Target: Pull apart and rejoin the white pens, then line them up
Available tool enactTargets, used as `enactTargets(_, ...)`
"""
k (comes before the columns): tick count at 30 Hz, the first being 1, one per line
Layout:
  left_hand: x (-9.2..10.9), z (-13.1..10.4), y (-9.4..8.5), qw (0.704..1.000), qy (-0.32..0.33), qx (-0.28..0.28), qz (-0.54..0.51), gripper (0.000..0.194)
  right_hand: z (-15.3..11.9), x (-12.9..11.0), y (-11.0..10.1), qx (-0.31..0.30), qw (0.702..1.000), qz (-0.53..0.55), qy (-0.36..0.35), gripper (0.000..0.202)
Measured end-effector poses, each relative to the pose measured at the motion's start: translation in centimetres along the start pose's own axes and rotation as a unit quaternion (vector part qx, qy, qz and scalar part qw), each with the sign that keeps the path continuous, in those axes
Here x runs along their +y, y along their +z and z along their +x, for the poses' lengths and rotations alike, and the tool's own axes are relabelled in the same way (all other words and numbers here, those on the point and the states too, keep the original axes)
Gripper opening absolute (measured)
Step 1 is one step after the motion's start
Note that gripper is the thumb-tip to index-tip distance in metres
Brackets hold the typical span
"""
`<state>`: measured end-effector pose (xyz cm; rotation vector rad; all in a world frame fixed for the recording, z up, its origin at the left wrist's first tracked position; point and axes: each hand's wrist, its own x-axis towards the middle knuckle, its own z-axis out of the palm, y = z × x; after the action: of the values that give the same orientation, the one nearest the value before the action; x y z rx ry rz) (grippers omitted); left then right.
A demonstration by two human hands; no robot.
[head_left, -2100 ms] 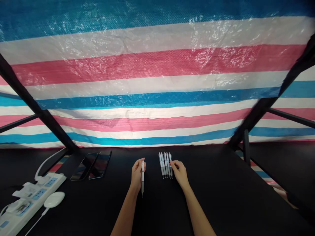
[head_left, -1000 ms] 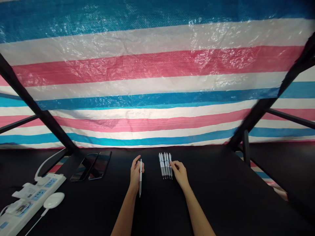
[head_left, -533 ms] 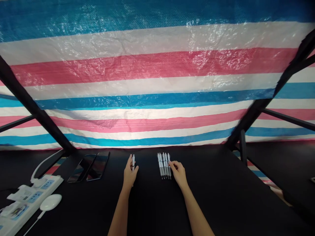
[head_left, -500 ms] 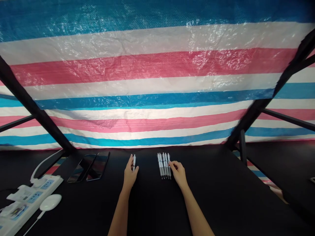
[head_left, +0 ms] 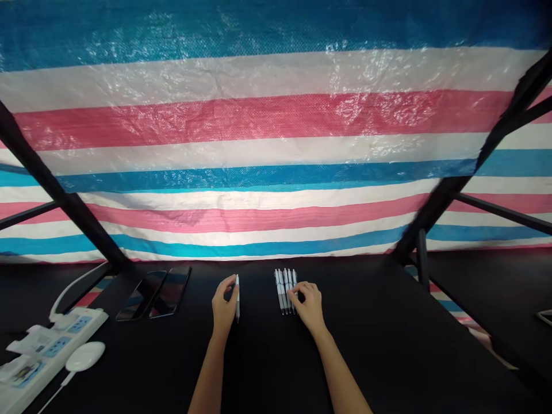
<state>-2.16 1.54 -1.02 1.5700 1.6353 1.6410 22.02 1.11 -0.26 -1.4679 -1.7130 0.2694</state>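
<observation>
One pen to the left of the pen row

Left hand pinches the pen; right hand curls at the row's right edge, grip unclear. Single-pen handling appears in hand; the next move calls for steadiness.

A bare left hand and a bare right hand, with slim, bare forearms, show at the frame's lower center.
</observation>
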Motion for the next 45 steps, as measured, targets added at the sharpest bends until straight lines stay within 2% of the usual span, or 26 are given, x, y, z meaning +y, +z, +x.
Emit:
enactTargets(3, 0.1, -0.1, 0.3, 1.000, -0.018, -0.014, 0.004, 0.030, -0.4, -0.7, 0.1, -0.006, 0.998, -0.046, -0.046, 0.022)
enactTargets(7, -0.5, -0.3, 0.8, 0.998, -0.005, -0.054, 0.016, 0.028, -0.7, -1.2, 0.3, -0.036, 0.993, -0.074, -0.090, 0.014)
enactTargets(15, -1.8, -0.2, 0.9, 0.995, -0.002, -0.101, 0.022, 0.035, -0.9, -1.7, 0.8, -0.073, 0.985, -0.114, -0.103, 0.017)
enactTargets(24, -1.7, -0.3, 1.2, 0.994, 0.026, -0.100, 0.042, 0.033, -1.1, -2.6, 1.6, -0.026, 0.982, -0.169, -0.082, 0.010)
enactTargets(30, -0.3, -0.5, 1.1, 0.989, 0.091, -0.074, 0.086, 0.028, -1.5, -2.5, 2.7, 0.007, 0.981, -0.186, -0.057, 0.010)
enactTargets(34, 0.9, -0.8, 1.1, 0.983, 0.127, -0.058, 0.118, 0.027, -1.5, -2.5, 2.7, 0.025, 0.986, -0.157, -0.042, 0.014)
enactTargets(38, 1.9, -1.1, 1.3, 0.978, 0.143, -0.061, 0.142, 0.029, -1.1, -2.2, 2.0, 0.055, 0.995, -0.081, -0.024, 0.021)
enactTargets(45, 2.4, -1.6, 1.6, 0.972, 0.148, -0.091, 0.157, 0.028, -0.4, -0.7, 1.5, 0.024, 0.995, 0.086, 0.043, 0.039)
